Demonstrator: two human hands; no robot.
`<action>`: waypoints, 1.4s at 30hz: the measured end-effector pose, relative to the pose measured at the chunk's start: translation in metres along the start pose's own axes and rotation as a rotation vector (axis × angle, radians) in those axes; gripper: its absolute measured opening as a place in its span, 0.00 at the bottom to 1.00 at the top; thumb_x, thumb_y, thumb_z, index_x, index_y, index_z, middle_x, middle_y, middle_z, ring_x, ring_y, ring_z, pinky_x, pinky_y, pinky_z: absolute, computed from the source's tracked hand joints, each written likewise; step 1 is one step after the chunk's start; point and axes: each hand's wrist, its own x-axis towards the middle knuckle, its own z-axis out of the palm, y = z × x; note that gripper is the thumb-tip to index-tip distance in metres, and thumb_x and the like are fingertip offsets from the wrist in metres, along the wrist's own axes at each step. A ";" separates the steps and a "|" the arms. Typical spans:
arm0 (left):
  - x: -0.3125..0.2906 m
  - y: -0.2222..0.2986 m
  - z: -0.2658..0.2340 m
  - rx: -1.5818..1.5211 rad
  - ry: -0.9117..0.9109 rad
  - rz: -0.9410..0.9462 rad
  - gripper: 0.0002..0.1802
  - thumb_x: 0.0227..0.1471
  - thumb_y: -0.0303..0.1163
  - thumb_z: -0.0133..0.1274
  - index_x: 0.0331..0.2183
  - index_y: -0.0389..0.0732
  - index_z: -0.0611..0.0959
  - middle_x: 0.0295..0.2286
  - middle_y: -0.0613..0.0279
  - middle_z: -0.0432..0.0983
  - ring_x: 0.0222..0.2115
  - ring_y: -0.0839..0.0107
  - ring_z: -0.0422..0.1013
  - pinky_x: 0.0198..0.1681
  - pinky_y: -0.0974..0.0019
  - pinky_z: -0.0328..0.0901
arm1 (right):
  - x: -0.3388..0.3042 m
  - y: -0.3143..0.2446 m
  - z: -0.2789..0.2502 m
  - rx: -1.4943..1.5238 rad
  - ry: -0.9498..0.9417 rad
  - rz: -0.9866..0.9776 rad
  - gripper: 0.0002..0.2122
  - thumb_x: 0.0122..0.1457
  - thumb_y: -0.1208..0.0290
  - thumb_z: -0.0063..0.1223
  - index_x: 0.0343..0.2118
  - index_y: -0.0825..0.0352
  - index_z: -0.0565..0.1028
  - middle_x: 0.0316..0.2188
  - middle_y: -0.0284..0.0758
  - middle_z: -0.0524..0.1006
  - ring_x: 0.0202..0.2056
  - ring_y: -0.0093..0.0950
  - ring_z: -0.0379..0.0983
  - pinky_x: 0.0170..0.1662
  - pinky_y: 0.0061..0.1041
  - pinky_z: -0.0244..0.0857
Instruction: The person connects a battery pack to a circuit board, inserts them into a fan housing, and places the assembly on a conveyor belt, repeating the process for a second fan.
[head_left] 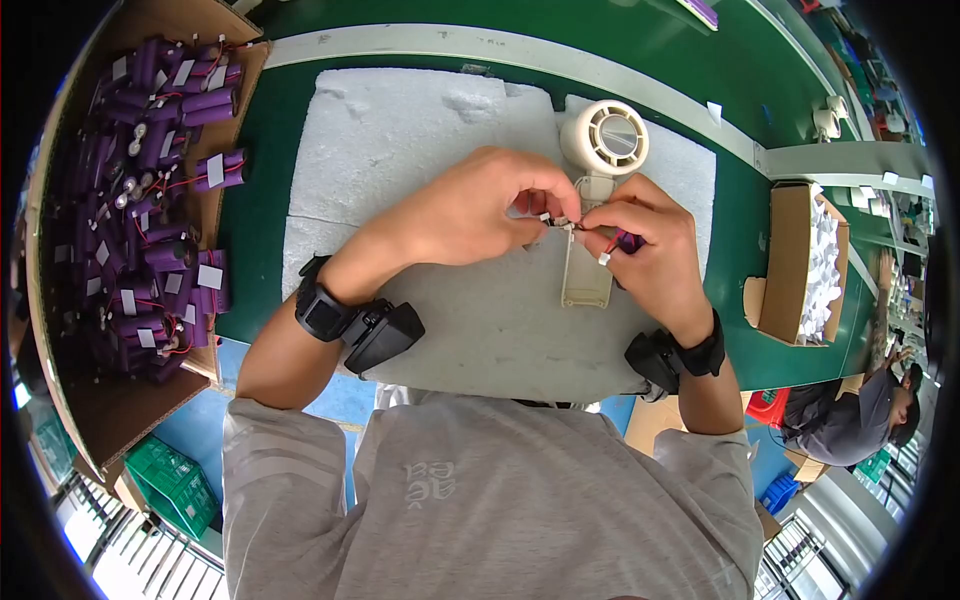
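A cream handheld fan [603,138] lies on a foam board with its round grille away from me. Its handle [586,290] is an open shell pointing toward me. Over the handle's upper part, my left hand [475,212] pinches small wires, with a little white connector [546,217] beside its fingertips. Facing it, my right hand [660,240] pinches the wires from the other side. A purple battery [630,241] is tucked in the right palm, mostly hidden by the fingers, and a white plug [604,258] on a red wire hangs below it.
The pale foam board [400,120] rests on a green table [255,225]. At left stands a large carton [250,85] heaped with wired purple batteries. A smaller carton [785,260] of white pieces sits at right. Beyond it, a person [850,420] works at lower right.
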 end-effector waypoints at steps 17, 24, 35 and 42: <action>0.000 -0.004 0.008 0.228 0.229 0.226 0.19 0.41 0.11 0.52 0.38 0.37 0.82 0.34 0.60 0.74 0.34 0.66 0.72 0.37 0.67 0.68 | -0.001 -0.004 0.002 -0.086 0.009 -0.049 0.07 0.41 0.81 0.66 0.26 0.69 0.79 0.24 0.32 0.70 0.22 0.24 0.69 0.24 0.23 0.64; 0.001 0.003 0.024 -0.043 0.227 0.200 0.17 0.41 0.11 0.52 0.35 0.38 0.82 0.35 0.62 0.72 0.33 0.71 0.72 0.34 0.71 0.68 | -0.002 -0.005 0.001 -0.124 0.019 -0.071 0.07 0.42 0.83 0.61 0.27 0.70 0.78 0.24 0.33 0.70 0.22 0.25 0.69 0.24 0.23 0.64; 0.002 0.003 0.014 0.005 0.149 0.228 0.06 0.48 0.21 0.60 0.31 0.35 0.80 0.32 0.63 0.72 0.32 0.75 0.70 0.32 0.73 0.66 | -0.004 -0.001 0.006 -0.042 0.228 -0.100 0.11 0.46 0.87 0.51 0.33 0.69 0.79 0.27 0.35 0.73 0.22 0.24 0.67 0.24 0.19 0.61; 0.004 -0.005 0.016 -0.293 0.236 0.044 0.08 0.51 0.29 0.61 0.32 0.34 0.82 0.27 0.64 0.73 0.27 0.78 0.69 0.29 0.73 0.65 | -0.001 -0.003 -0.010 -0.025 0.100 -0.124 0.06 0.50 0.81 0.59 0.33 0.68 0.80 0.23 0.34 0.74 0.20 0.22 0.66 0.23 0.19 0.59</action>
